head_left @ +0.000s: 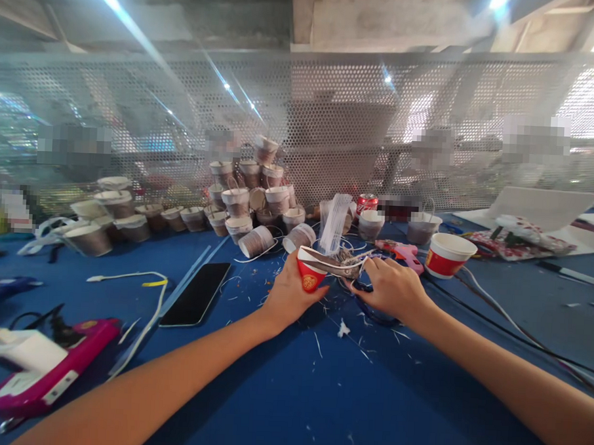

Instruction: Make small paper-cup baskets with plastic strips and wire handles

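Observation:
My left hand [286, 297] is wrapped round a small red and white paper cup [310, 279], tilted, above the blue table [270, 392]. A brown strip [337, 264] with white edging runs from the cup's rim to my right hand [390, 289], whose thumb and fingers pinch its far end. Behind my hands stands a bundle of clear sticks [337, 224]. A second red and white cup [448, 255] stands upright beyond my right hand, near a pink glue gun [402, 253].
Brown wrapped cups [239, 203] are stacked at the back. On the left lie a black phone [196, 294], a white cable [147, 334] and a magenta power strip [57, 369]. A red can [367, 203] stands behind. White scraps [343, 328] lie near my hands.

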The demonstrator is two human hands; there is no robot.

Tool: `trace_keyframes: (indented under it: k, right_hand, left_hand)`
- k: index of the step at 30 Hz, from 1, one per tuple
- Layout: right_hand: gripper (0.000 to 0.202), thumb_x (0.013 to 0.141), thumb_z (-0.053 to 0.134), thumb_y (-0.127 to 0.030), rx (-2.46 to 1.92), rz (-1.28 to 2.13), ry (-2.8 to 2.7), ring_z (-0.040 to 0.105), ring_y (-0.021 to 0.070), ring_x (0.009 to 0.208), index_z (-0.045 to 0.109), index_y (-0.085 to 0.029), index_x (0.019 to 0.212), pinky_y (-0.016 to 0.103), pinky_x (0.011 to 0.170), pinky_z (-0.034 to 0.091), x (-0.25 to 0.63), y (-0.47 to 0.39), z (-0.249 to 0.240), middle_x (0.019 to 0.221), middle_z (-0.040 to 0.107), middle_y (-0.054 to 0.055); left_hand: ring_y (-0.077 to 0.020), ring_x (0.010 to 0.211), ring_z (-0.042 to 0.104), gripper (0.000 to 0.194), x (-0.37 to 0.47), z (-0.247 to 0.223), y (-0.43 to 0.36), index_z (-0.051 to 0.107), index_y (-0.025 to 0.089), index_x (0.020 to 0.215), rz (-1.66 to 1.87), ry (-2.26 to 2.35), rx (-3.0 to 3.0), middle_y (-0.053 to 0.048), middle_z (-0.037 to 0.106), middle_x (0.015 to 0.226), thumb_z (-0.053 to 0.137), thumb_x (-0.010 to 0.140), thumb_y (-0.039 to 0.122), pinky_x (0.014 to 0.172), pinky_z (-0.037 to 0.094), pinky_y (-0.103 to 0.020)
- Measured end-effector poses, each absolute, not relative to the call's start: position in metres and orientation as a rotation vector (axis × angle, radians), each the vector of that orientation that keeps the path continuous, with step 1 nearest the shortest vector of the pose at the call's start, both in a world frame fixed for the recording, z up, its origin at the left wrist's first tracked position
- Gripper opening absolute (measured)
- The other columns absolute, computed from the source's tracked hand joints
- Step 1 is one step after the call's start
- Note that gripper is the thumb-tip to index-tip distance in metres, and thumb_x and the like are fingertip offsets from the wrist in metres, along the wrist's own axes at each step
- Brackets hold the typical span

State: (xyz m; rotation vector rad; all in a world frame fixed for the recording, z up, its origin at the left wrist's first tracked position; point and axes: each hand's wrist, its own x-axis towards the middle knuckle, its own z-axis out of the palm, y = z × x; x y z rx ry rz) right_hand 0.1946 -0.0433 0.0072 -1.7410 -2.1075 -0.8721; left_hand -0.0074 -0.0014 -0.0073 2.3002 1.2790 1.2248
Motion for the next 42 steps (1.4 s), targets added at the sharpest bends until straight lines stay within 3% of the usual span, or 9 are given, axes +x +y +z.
trace_keyframes:
  k: [12,23,32,42]
  right_hand:
    - [0.058,0.082,0.022,-0.06,-1.812,-0.898,-2.038,0.058,0.0221,0.073,0.056,-0.013,0.089,0.026,0.049,0.027,0.191,-0.044,0.007,0.08,0.063,0.011]
    - [0.054,0.082,0.026,-0.058,-1.814,-0.845,-2.092,0.06,0.0198,0.065,0.056,-0.013,0.08,0.025,0.045,0.021,0.192,-0.042,0.006,0.071,0.063,0.009]
    - [0.058,0.083,0.022,-0.059,-1.825,-0.896,-2.075,0.06,0.0224,0.073,0.057,-0.013,0.087,0.026,0.049,0.028,0.19,-0.044,0.01,0.079,0.064,0.011]
    - [0.053,0.083,0.028,-0.058,-1.9,-0.667,-2.18,0.062,0.0213,0.069,0.056,-0.014,0.09,0.025,0.046,0.026,0.189,-0.043,0.014,0.08,0.065,0.01]
  left_hand:
    - [-0.0292,0.107,0.05,0.074,-0.007,-0.007,-0.002,0.03,0.018,0.122,1.238,1.301,2.275,-0.013,0.047,0.117,0.068,0.06,0.037,0.09,0.041,-0.046]
    - [-0.0299,0.106,0.051,0.072,-0.007,-0.005,-0.004,0.029,0.015,0.122,1.233,1.314,2.271,-0.015,0.047,0.117,0.066,0.063,0.034,0.09,0.042,-0.047]
    - [-0.0319,0.108,0.05,0.077,-0.007,-0.011,-0.002,0.024,0.016,0.124,1.294,1.285,2.432,-0.016,0.046,0.114,0.067,0.062,0.033,0.086,0.044,-0.046]
    - [-0.0323,0.113,0.044,0.076,-0.006,-0.017,-0.001,0.019,0.013,0.125,1.206,1.221,2.642,-0.018,0.042,0.118,0.064,0.066,0.033,0.09,0.04,-0.048]
